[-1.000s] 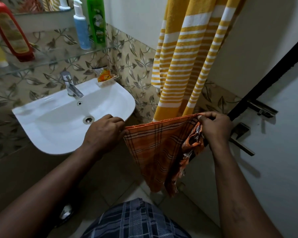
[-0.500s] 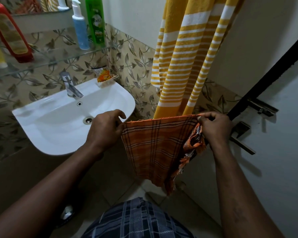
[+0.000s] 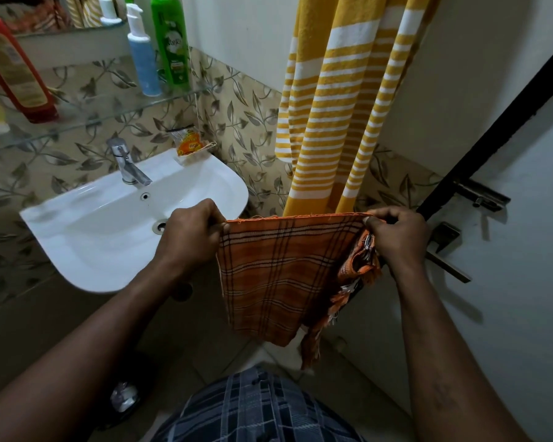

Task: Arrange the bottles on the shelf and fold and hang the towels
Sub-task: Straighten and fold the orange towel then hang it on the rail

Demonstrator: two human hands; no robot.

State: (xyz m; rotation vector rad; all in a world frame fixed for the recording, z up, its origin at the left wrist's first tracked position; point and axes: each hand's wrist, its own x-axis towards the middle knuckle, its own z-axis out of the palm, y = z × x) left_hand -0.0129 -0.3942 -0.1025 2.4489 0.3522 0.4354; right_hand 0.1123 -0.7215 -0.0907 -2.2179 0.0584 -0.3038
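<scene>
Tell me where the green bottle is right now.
In the head view the green bottle stands upper left, at the right end of the glass shelf, immediately right of the blue pump bottle and above the white sink.

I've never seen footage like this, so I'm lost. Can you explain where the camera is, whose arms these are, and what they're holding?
No machine here: a person wears a wide-angle camera on the head, looking down at their own arms. The left hand and the right hand each pinch a top corner of an orange checked towel, stretched between them and hanging down. Behind it hangs a yellow striped towel. On the left is a white sink; the glass shelf above holds a red bottle, a blue bottle and a green bottle.
</scene>
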